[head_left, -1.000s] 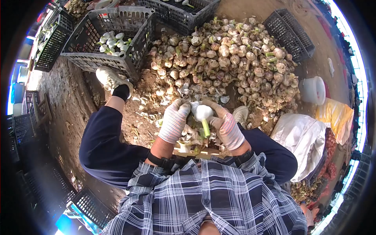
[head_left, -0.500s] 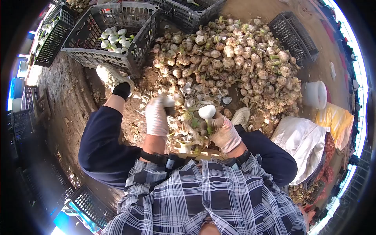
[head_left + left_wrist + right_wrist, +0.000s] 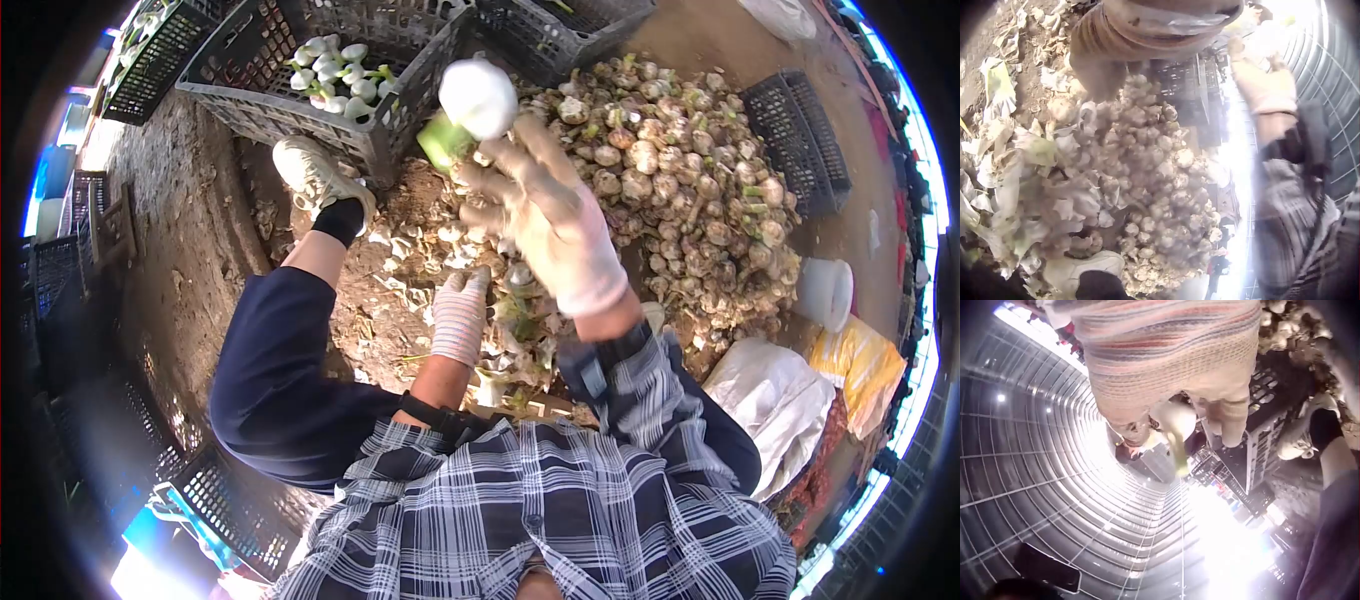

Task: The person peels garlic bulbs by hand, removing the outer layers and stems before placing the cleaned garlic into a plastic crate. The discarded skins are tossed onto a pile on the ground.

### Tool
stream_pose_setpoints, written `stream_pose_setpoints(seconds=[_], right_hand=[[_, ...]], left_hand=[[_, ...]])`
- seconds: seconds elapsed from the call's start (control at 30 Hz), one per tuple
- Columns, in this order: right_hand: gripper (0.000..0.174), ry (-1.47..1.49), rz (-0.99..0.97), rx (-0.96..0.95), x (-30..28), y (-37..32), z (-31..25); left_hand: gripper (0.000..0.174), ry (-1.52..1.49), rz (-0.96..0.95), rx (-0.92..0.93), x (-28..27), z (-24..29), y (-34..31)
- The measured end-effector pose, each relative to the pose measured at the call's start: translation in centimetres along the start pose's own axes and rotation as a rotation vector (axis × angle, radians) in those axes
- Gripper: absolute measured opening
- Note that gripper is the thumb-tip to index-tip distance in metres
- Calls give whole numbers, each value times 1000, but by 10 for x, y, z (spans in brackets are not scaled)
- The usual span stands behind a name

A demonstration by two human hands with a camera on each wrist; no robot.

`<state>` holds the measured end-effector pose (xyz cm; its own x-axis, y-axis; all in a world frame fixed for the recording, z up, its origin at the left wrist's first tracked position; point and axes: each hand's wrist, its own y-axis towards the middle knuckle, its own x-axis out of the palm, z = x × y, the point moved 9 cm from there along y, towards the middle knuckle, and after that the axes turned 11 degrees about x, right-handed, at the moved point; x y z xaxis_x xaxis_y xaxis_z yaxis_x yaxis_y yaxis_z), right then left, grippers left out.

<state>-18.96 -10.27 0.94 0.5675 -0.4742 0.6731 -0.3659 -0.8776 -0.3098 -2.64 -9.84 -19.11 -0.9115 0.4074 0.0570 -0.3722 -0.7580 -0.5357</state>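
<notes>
One white garlic bulb [image 3: 478, 98], green-stemmed, showing at the spread fingertips of the open right hand [image 3: 557, 215], well apart from the left hand [image 3: 461, 312]; the latter showing beside peelings [image 3: 520, 345], its grip unclear.

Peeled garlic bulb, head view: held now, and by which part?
Can't be told for sure. The garlic bulb is by the fingertips of the right hand, fingers spread; no clear grip shows on bulb or green stem.
</notes>
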Motion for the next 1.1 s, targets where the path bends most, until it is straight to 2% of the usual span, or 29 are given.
stream_pose_setpoints(seconds=[0.03, 0.07, 0.1, 0.13, 0.17, 0.2, 0.27, 0.3, 0.37, 0.4, 0.43, 0.5, 0.53, 0.57, 0.6, 0.63, 0.7, 0.77, 0.8, 0.83, 0.9, 1.0, 1.1], right_hand=[[78, -122, 128, -24, -13, 18, 1], [72, -359, 164, -78, -35, 44, 16], [65, -826, 226, 120, -63, 68, 45], [60, -1469, 344, 125, -75, 81, 54], [54, -1810, 344, 286, -92, 95, 84], [46, -1915, 234, 458, -109, 102, 116], [38, -2067, 53, 589, -147, 106, 170], [36, -2002, 95, 614, -149, 102, 169], [33, -1877, 191, 658, -148, 84, 158], [29, -1806, 296, 466, -158, 76, 155], [29, -1581, 277, 501, -157, 62, 150], [30, -1128, 252, 547, -152, 29, 132], [32, -947, 241, 508, -149, 12, 120], [34, -767, 227, 460, -143, -4, 108], [35, -619, 312, 418, -120, -26, 77], [34, -416, 374, 429, -114, -44, 63], [39, -366, 386, 324, -110, -67, 52], [46, -667, 345, 108, -93, -86, 36], [45, -678, 353, 183, -97, -92, 46], [43, -576, 323, 56, -79, -97, 36], [43, -677, 405, 84, -94, -107, 41], [42, -571, 323, 49, -69, -128, 25], [40, -878, 285, -30, -76, -135, 24]], left_hand=[[24, -21, 23, -42, -2, 0, 1], [26, -10, 11, -73, -4, 4, 2], [29, 0, 2, -105, -5, 4, 4], [29, 23, 9, -89, -8, 2, 9], [28, 37, 11, -58, -10, 1, 10], [28, 101, 3, -24, -12, -8, 14], [27, 170, -15, -1, -11, -11, 16], [31, 148, -9, -27, -11, -10, 14], [50, 351, -48, 19, -16, -22, 27], [57, 607, -72, 163, -13, -4, 27], [64, 859, -100, 311, -3, 21, 21], [76, 739, -250, 366, 18, 31, 10], [83, 673, -326, 386, 29, 36, 5], [83, 263, -454, 314, 39, 26, 5], [86, -7, -472, 195, 50, 44, -6], [84, -88, -485, 193, 54, 63, -18], [83, -93, -506, 259, 59, 84, -33], [81, 250, -533, 570, 65, 120, -55], [80, 423, -538, 725, 70, 132, -68], [79, 451, -542, 811, 71, 139, -77], [78, 505, -539, 986, 74, 151, -94], [79, 557, -501, 1069, 75, 162, -113], [77, 590, -493, 1068, 73, 164, -125]])
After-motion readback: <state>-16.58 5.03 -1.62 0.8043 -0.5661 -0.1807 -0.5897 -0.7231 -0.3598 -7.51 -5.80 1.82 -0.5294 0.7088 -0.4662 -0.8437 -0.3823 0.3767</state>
